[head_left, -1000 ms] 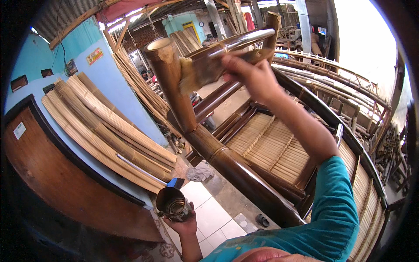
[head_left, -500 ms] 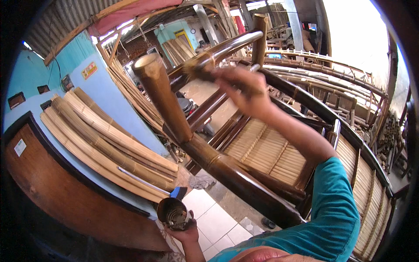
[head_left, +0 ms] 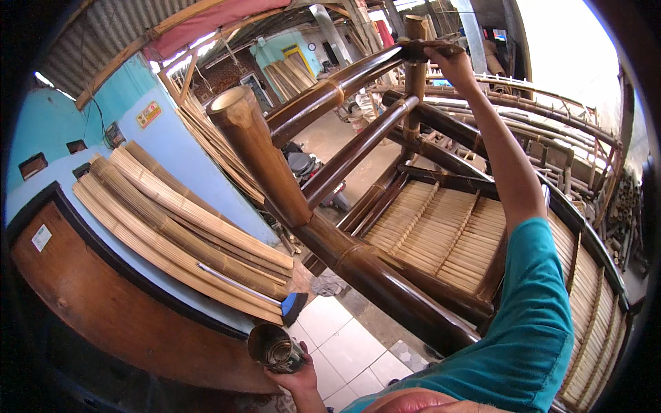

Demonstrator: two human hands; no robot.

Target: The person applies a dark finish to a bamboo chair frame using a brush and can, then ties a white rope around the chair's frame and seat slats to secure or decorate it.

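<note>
My left hand [head_left: 297,377] is wrapped round an open tin can [head_left: 256,342], low at the front. The can is tilted so its inside shows, with a little dark liquid at the bottom. My right arm reaches far forward. In my right hand [head_left: 451,63] is a paintbrush [head_left: 415,52], its head against the far end of a glossy dark bamboo rail [head_left: 358,74], where it meets the far post [head_left: 415,89]. This rail belongs to a large bamboo frame with a thick near post [head_left: 249,148], whose upper part is paler and duller.
Bundles of split bamboo [head_left: 172,220] lean on the blue wall [head_left: 175,148] at left, with a blue-headed broom [head_left: 295,307] beside them. A slatted bamboo panel [head_left: 434,230] lies inside the frame. White tiles [head_left: 348,347] cover the floor below; a motorbike [head_left: 303,165] stands beyond.
My right hand and brush have moved forward and right along the rail, from its middle to the far post. The left hand with the can has shifted slightly in view.
</note>
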